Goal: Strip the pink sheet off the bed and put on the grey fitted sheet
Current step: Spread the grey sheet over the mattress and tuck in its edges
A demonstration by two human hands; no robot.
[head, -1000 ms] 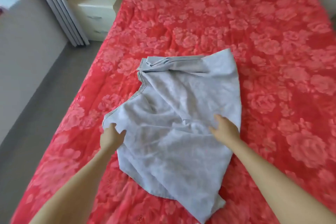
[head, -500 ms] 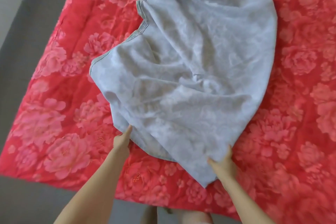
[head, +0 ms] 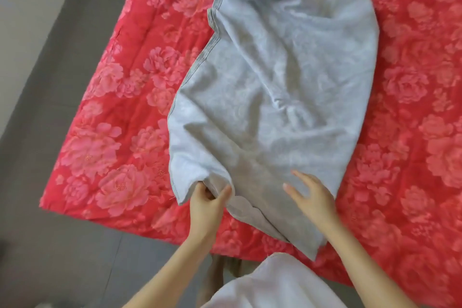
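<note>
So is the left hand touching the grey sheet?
Touching. The head view shows the left hand pinching the near edge of the grey sheet with thumb and fingers.

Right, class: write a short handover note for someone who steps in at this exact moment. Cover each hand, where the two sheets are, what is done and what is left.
Left hand: pinches the near left edge of the grey sheet.
Right hand: open and spread over the sheet's near part; I cannot tell if it touches.
Grey sheet: bunched and only partly unfolded, lying on top of the pink floral sheet.
Done: grey sheet is on the bed.
Left: pink sheet still covers the bed; strip it, then spread and fit the grey one.
</note>
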